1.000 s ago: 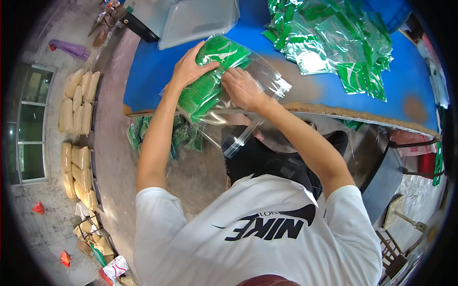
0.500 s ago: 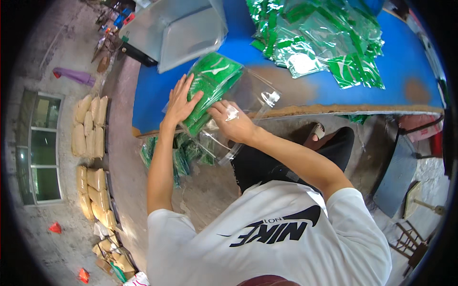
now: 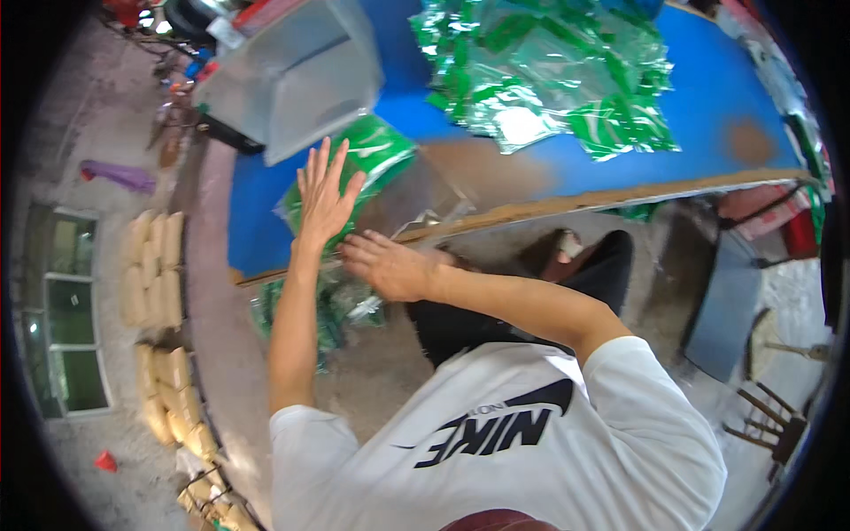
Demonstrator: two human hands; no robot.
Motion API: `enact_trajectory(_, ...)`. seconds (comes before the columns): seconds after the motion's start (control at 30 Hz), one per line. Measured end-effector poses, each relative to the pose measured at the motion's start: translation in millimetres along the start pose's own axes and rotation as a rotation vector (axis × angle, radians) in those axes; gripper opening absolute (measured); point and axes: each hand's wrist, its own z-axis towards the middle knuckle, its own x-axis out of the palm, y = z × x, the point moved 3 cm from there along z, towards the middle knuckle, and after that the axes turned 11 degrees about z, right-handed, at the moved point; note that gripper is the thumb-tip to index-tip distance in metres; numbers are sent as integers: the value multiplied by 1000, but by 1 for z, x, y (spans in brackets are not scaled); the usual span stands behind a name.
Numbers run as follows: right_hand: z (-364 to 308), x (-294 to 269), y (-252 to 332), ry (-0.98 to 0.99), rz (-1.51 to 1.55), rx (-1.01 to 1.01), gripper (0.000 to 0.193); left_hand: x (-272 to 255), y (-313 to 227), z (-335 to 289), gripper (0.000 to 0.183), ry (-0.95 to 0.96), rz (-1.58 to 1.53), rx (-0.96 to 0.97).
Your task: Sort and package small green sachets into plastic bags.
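Lying open on green plastic packets (image 3: 382, 156), the left hand (image 3: 328, 205) has the right hand (image 3: 394, 267), grip unclear, at five o'clock.

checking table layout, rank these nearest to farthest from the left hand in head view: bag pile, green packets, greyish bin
1. Green packets, partly under the left hand
2. Greyish bin, just beyond
3. Bag pile, farther right
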Motion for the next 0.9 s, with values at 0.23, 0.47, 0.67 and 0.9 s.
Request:
enact_trajectory(0.23, -43, -180, -74, -195, -72, 37, 46, 30, 3, -1, 66, -1, 202, 92)
enact_trajectory(0.47, -101, -263, -212, -146, -635, 815, 103, 38, -13, -13, 60, 75, 197, 116)
enact_trajectory(0.67, -91, -220, -174, -54, -398, 748, 109, 4, -2, -82, 57, 106, 182, 76)
enact_trajectory(0.9, -90, -215, -176, -45, -397, 727, 107, 2, 62, -61, 54, 144, 240, 99)
